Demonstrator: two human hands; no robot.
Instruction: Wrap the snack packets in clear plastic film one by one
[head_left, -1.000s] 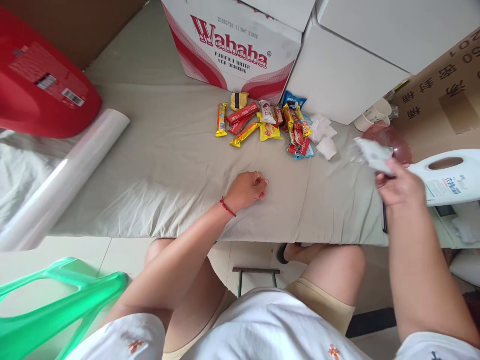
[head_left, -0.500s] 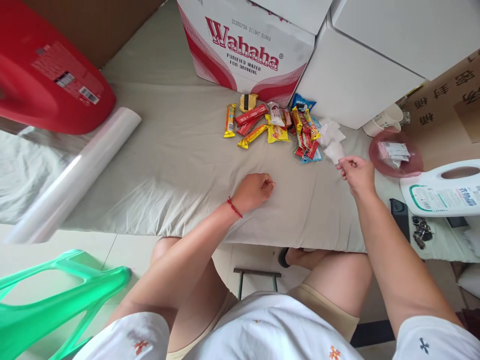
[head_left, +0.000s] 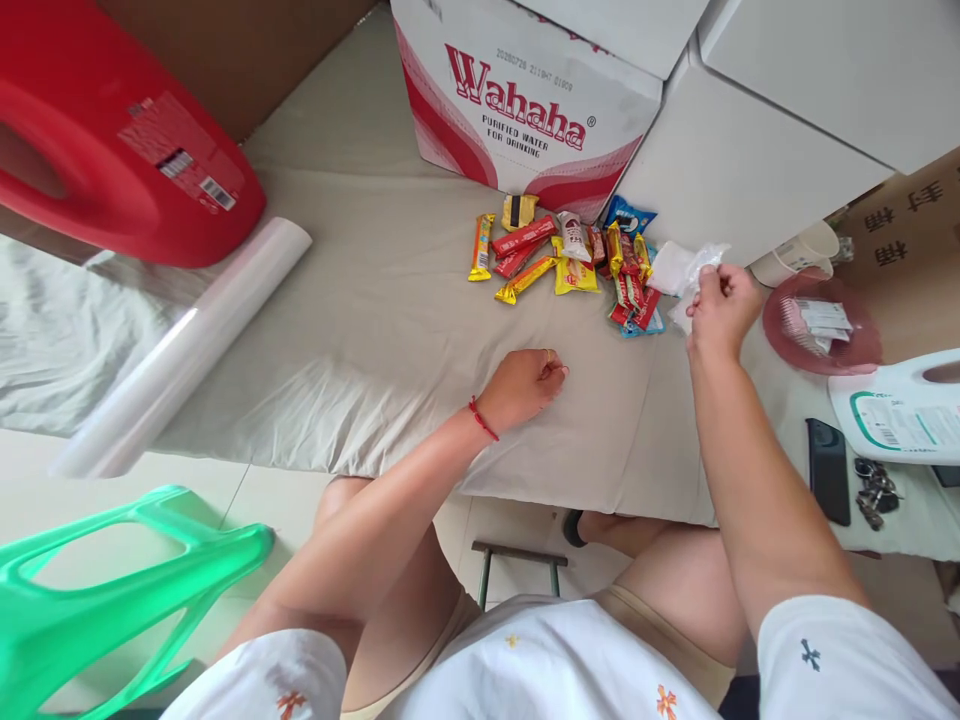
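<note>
My right hand (head_left: 721,305) is closed on a crumpled clear plastic bag (head_left: 705,262) at the right end of a pile of snacks. Beside that bag, a white packet (head_left: 670,268) lies against the pile. The wrapped snacks include a red bar (head_left: 525,235), a yellow packet (head_left: 576,275), a yellow-wrapped stick (head_left: 481,247) and a blue packet (head_left: 628,216). My left hand (head_left: 525,385), with a red string bracelet, rests on the grey cloth (head_left: 405,330) in front of the snacks. Its fingers are curled in, and nothing shows in them.
Behind the snacks stands a Wahaha carton (head_left: 525,110) beside white boxes (head_left: 757,160). A red jug (head_left: 165,150) and a plastic film roll (head_left: 195,340) are at left. To the right are a pink bowl (head_left: 862,335), white bottle (head_left: 892,415), phone (head_left: 829,470) and keys (head_left: 876,492).
My right hand has moved away from me, and the clear plastic is now gathered in its fingers and raised. My left hand stays on the cloth. The view has shifted slightly left.
</note>
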